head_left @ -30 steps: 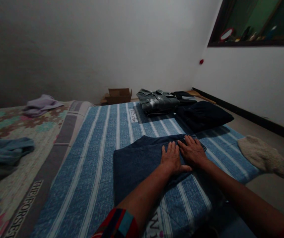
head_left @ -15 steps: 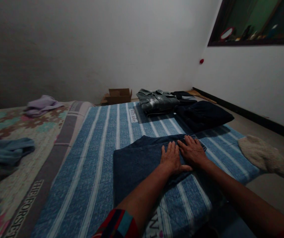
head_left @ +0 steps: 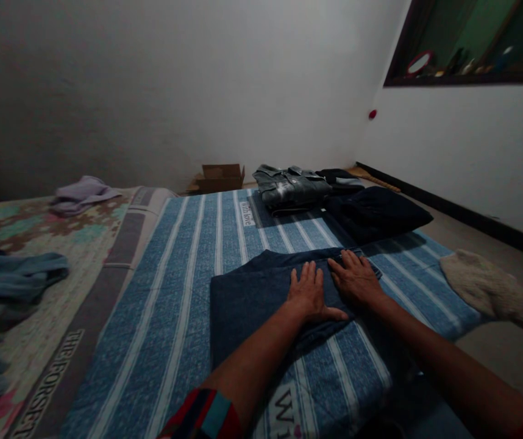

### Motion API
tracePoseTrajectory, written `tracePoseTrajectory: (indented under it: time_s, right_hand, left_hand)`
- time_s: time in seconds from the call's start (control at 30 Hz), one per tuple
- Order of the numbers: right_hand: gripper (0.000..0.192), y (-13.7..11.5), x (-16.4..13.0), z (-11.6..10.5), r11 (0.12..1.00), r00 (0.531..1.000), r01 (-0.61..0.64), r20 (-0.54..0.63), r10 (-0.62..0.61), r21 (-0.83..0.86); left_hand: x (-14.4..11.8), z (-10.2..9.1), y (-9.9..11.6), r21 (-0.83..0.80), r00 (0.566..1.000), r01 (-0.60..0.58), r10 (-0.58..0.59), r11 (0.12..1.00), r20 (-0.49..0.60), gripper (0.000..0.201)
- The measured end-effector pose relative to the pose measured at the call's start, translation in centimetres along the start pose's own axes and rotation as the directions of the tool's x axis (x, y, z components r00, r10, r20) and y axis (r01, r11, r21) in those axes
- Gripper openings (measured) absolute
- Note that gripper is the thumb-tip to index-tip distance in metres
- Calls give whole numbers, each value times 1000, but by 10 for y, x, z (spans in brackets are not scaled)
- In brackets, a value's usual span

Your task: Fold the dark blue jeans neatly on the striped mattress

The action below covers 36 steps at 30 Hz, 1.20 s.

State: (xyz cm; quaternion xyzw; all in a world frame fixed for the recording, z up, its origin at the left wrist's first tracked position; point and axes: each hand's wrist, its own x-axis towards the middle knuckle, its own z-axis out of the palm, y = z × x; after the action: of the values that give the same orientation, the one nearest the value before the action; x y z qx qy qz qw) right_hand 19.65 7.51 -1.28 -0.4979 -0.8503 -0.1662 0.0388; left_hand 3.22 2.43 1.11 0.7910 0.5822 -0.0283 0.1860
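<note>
Both my hands lie flat, palms down, fingers spread, gripping nothing: left hand (head_left: 308, 295) and right hand (head_left: 355, 279) press side by side on the folded dark blue garment (head_left: 252, 299), centre of frame, on the blue striped sheet (head_left: 174, 274). Above it, upper centre: a folded grey jacket (head_left: 289, 188) and a dark folded garment (head_left: 375, 210). Cardboard box (head_left: 219, 177) sits behind.

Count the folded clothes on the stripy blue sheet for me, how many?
3: dark blue jeans under both hands, a grey denim jacket at the far end, and a dark garment beside it. Another may hide behind.
</note>
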Motion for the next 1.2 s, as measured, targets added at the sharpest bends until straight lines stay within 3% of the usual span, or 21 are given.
tracePoseTrajectory:
  time_s: [0.3, 0.53, 1.2]
  right_hand:
    - [43, 0, -1, 2, 1000, 1000, 7, -17, -7, -6]
    - [42, 0, -2, -1, 1000, 1000, 15, -17, -15, -24]
    - [42, 2, -4, 2, 998, 999, 29, -43, -32, -52]
  left_hand:
    - [0, -2, 1, -11, 1000, 0, 0, 1000, 15, 130]
    - [-13, -12, -15, -9, 996, -48, 49, 999, 75, 119]
    - [-17, -1, -21, 4, 998, -45, 45, 999, 43, 124]
